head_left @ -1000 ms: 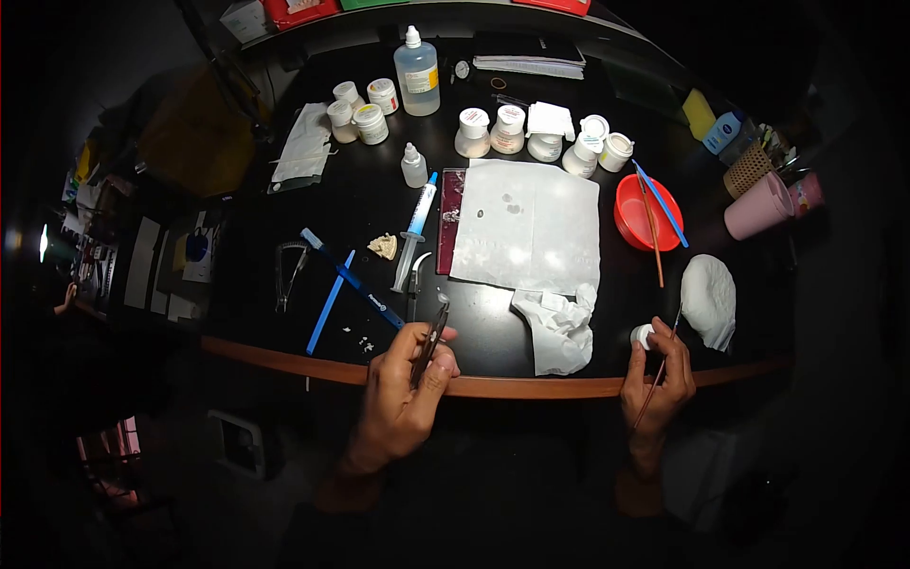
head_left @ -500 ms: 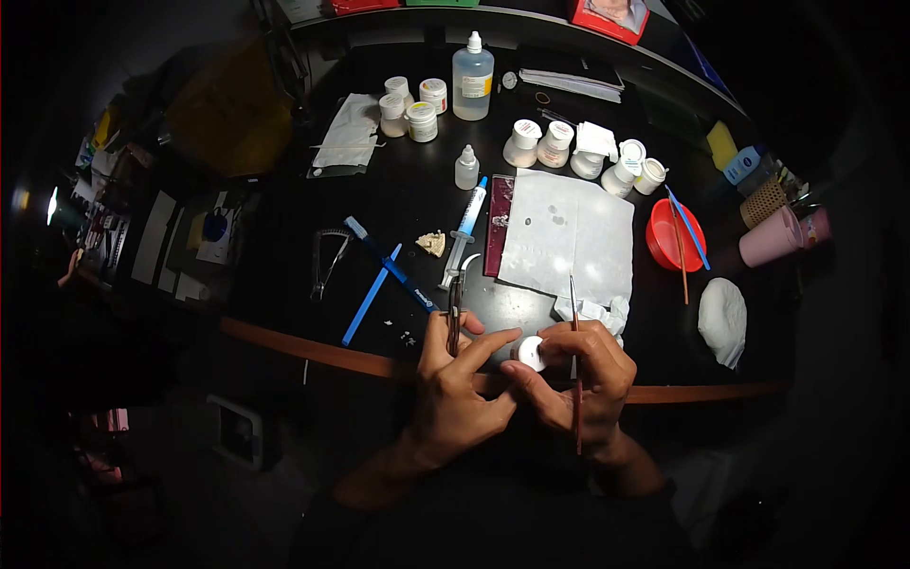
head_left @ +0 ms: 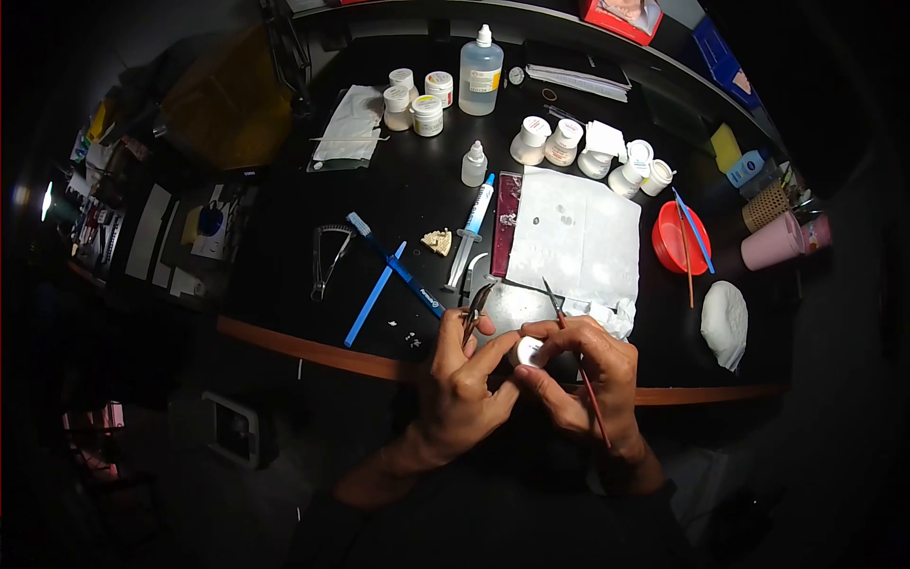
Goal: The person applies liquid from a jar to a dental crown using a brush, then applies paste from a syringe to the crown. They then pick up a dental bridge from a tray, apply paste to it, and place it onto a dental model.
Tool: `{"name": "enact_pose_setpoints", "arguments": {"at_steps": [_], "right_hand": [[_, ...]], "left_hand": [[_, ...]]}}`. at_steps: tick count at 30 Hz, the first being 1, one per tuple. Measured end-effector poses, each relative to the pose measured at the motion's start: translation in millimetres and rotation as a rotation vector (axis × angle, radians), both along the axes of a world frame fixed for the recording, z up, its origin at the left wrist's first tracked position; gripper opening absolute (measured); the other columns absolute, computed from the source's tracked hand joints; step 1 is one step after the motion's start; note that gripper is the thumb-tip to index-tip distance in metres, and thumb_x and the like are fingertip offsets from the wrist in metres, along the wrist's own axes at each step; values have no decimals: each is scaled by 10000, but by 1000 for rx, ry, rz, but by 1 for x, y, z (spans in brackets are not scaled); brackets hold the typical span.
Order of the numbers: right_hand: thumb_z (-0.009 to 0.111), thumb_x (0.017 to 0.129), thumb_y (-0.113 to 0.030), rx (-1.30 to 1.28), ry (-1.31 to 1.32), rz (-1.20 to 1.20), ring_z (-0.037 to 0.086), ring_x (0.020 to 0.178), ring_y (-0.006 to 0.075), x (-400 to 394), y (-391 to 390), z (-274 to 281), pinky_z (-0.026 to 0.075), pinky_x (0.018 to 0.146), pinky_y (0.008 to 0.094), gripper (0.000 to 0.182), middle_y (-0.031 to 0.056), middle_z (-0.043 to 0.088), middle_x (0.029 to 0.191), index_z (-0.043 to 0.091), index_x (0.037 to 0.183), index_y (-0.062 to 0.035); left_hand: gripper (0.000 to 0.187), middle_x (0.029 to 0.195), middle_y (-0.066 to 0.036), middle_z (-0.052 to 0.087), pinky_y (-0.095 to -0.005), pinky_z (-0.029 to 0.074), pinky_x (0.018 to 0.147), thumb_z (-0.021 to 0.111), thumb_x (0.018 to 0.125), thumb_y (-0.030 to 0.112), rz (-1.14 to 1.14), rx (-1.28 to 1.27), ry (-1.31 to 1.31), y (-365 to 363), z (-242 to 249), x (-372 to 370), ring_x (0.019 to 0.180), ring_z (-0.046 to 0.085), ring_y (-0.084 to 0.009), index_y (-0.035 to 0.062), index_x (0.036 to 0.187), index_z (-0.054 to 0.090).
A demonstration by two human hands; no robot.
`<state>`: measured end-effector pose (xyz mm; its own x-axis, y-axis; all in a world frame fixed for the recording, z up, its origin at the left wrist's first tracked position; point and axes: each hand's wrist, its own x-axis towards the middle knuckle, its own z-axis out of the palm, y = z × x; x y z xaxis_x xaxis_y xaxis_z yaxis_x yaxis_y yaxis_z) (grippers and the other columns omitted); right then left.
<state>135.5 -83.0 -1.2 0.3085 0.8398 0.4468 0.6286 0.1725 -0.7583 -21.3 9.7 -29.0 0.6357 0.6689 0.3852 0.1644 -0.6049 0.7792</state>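
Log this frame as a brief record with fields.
Left hand: the left hand holds a dark slim tool
Right hand: the right hand holds a thin brush
Between hands: small white container
Center: white sheet, syringe
Left side: blue toothbrush
Right side: red bowl, white bundle
Back: clear bottle

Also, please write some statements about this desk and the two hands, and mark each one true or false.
1. The right hand holds a thin brush. True.
2. The tall clear bottle lies on its side. False: the bottle stands upright.
3. A brown stick rests across the red bowl. True.
4. The small white jar is away from both hands. False: the left hand and the right hand have fingers at the white jar.
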Motion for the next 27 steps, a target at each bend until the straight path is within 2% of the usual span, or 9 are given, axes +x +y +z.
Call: {"name": "enact_pose_setpoints", "arguments": {"at_steps": [2, 5, 10, 11, 14, 17, 20, 23, 27], "right_hand": [[859, 730, 19, -4, 20, 54, 753, 876, 268, 2, 0, 3, 582, 754, 333, 251, 155, 784, 988, 701, 924, -4], [829, 721, 53, 0, 40, 79, 764, 929, 291, 5, -3, 4, 590, 787, 346, 240, 180, 787, 1060, 687, 907, 0], [818, 709, 72, -7, -11, -87, 758, 928, 308, 10, -7, -1, 585, 792, 367, 244, 178, 780, 1036, 662, 880, -5], [822, 714, 60, -5, -66, -123, 744, 897, 327, 12, -6, -4, 572, 775, 383, 245, 175, 770, 998, 647, 869, -15], [814, 728, 35, -55, -224, -140, 721, 926, 332, 18, -12, -24, 535, 799, 407, 249, 156, 758, 1038, 646, 901, -27], [841, 710, 35, -98, -393, -135, 726, 946, 306, 19, -13, -24, 516, 820, 399, 281, 131, 764, 1012, 640, 893, -39], [791, 754, -13, -170, -418, -91, 680, 1048, 309, 22, -15, -29, 440, 877, 415, 248, 106, 734, 1144, 645, 951, -53], [795, 784, -41, -153, -523, -114, 678, 1050, 302, 20, -12, -23, 431, 879, 408, 238, 101, 744, 1138, 669, 985, -52], [774, 871, -94, -50, -471, -130, 687, 1056, 314, 17, -11, -16, 441, 855, 406, 206, 114, 758, 1142, 690, 1047, -27]], "left_hand": [[444, 1146, -184, 499, -400, 627, 866, 873, 712, 2, -9, -36, -6, 0, -1, 0, 1054, 644, -318, -20, 1135, 741], [449, 1146, -159, 474, -328, 528, 706, 892, 724, 13, -4, 23, -10, 2, -7, 0, 894, 579, -229, 3, 1157, 777], [496, 1104, -148, 469, -343, 539, 709, 961, 723, 154, 37, 51, 58, 5, -8, -1, 923, 569, -230, 42, 1178, 798], [510, 1090, -143, 467, -347, 543, 712, 971, 719, 186, 51, 52, 87, 5, -8, -2, 935, 570, -231, 49, 1180, 802], [524, 1038, -125, 463, -352, 532, 697, 966, 719, 278, 109, 126, 156, 6, -12, -5, 932, 562, -237, 70, 1174, 812], [517, 1015, -117, 469, -364, 526, 694, 946, 747, 319, 96, 222, 240, 11, -9, -7, 926, 554, -245, 80, 1185, 812], [535, 1013, -120, 477, -372, 527, 709, 929, 765, 364, 82, 262, 290, 12, -10, -8, 915, 551, -253, 70, 1195, 806], [581, 1023, -122, 484, -368, 534, 725, 941, 740, 389, 82, 193, 327, 12, -9, -9, 933, 560, -255, 48, 1189, 800], [593, 1042, -126, 490, -373, 545, 734, 976, 693, 397, 119, 180, 294, 15, -1, -8, 952, 571, -258, 30, 1125, 802]]}}
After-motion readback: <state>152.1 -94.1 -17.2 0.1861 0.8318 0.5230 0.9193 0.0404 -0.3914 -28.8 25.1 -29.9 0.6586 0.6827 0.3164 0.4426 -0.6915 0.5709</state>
